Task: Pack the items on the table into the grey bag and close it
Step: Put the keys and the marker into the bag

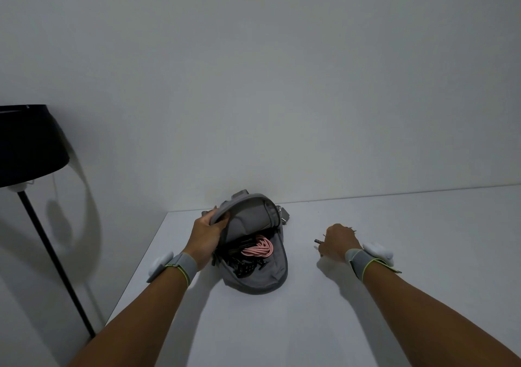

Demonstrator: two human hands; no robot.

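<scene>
The grey bag [262, 277] lies open on the white table [310, 324], near its far left corner. My left hand [204, 238] grips the bag's raised flap [248, 211] and holds it up. Inside lie a coiled pink cable [259, 247] and dark items [242, 266] that I cannot make out. To the right of the bag, my right hand [337, 242] is closed over a small bunch of metal keys [318, 241] on the table; only a few tips stick out past the fingers.
A black floor lamp [25, 143] stands left of the table, its pole beside the table's left edge. A plain wall runs right behind the table's far edge. Both wrists wear grey bands with white trackers.
</scene>
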